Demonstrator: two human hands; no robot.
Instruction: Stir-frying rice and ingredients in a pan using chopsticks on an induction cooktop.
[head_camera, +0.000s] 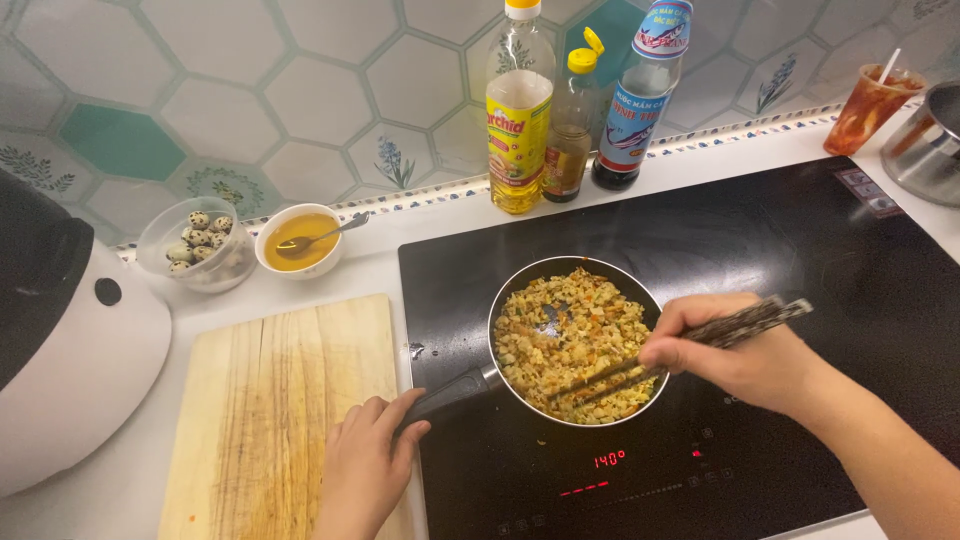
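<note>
my left hand (365, 462) is wrapped around the pan handle (452, 392); my right hand (722, 352) pinches 2 chopsticks (690, 345), tips in the pan's (508, 300) chopped filling (570, 340) on the cooktop (780, 240).

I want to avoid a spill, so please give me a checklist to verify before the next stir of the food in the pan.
1. Left hand grips the pan handle: ok.
2. Right hand holds the chopsticks, tips in the chopped yellow food: ok.
3. Frying pan sits fully on the black cooktop: ok.
4. Food stays inside the rim: not ok, some crumbs lie on the cooktop.
5. Cooktop switched on, red display lit: ok.
6. Food cooked through: cannot tell.
</note>
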